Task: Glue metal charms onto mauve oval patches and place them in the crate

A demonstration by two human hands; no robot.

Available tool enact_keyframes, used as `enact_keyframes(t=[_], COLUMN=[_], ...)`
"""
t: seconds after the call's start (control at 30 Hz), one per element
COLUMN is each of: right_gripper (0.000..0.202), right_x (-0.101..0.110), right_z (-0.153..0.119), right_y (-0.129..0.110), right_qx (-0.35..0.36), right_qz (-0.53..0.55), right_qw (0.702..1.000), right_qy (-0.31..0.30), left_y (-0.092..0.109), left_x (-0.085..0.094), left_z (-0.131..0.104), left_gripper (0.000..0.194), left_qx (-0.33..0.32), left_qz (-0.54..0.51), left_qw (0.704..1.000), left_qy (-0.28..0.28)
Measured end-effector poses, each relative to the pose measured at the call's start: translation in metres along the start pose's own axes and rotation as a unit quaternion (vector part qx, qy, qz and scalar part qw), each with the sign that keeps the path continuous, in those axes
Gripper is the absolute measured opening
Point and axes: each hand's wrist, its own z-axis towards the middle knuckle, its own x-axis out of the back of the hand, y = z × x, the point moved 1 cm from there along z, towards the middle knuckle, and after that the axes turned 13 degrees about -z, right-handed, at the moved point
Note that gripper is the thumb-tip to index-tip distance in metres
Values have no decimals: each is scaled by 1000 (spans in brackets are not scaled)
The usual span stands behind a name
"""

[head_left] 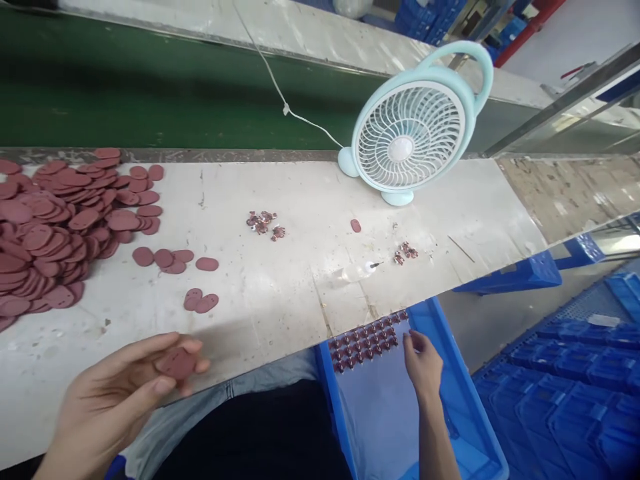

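My left hand [125,393] is closed around a dark red oval disc [179,363], pinched between thumb and fingers above the table's front edge. My right hand [424,363] reaches into a blue crate [480,417] at my side. Its thumb and fingertips are pressed together beside rows of small shiny reddish pieces [365,343] on a pale sheet [380,413]; whatever they hold is too hidden to name. A large heap of similar oval discs [45,233] lies to the left, with a few loose discs [201,301] nearer my left hand.
A light blue fan [407,133] stands at the table's back. Small shiny parts lie in two clusters [261,223] [406,252], with a lone disc [355,225] and a clear bottle [350,273] with a dark tip between them. Stacked blue crates [575,380] occupy the right side.
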Motion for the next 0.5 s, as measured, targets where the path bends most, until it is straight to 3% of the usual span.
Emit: enact_keyframes(t=[0.07,0.13,0.2,0.23,0.27,0.3,0.33,0.37,0.4,0.43,0.47,0.5], right_gripper=[41,43,50,56,60,63,66,67,66,61,53,46], right_x=[9,14,11,8,2,-4,-10,-17,-23,-28,-32,-34], right_z=[-18,-40,-61,-69,-74,-75,-73,-68,-61,-54,-49,-46], right_y=[-41,-88,-137,-160,-181,-201,-217,-231,-242,-250,-256,-260], right_qx=[-2,9,13,0,-29,-58,-89,-116,-134,-147,-159,-167], right_qz=[97,189,277,344,439,532,616,680,721,745,757,759], right_qw=[995,982,952,915,842,744,627,515,433,376,340,326], right_qy=[16,-22,-126,-210,-312,-399,-468,-509,-524,-531,-534,-538], left_y=[-15,-28,-39,-42,-43,-44,-44,-43,-42,-41,-40,-40], left_x=[-3,-12,-26,-33,-40,-46,-51,-53,-55,-55,-54,-53], left_z=[-2,-3,-6,-8,-10,-13,-15,-18,-20,-21,-23,-23], left_gripper=[19,23,26,27,26,24,23,21,20,19,19,18], left_qx=[36,44,66,81,97,108,116,120,123,125,129,131], left_qz=[-85,-161,-229,-259,-287,-313,-335,-355,-370,-383,-393,-402], left_qw=[994,979,961,951,940,930,919,911,903,898,893,889], left_qy=[-58,-121,-143,-148,-154,-162,-170,-176,-179,-180,-178,-174])
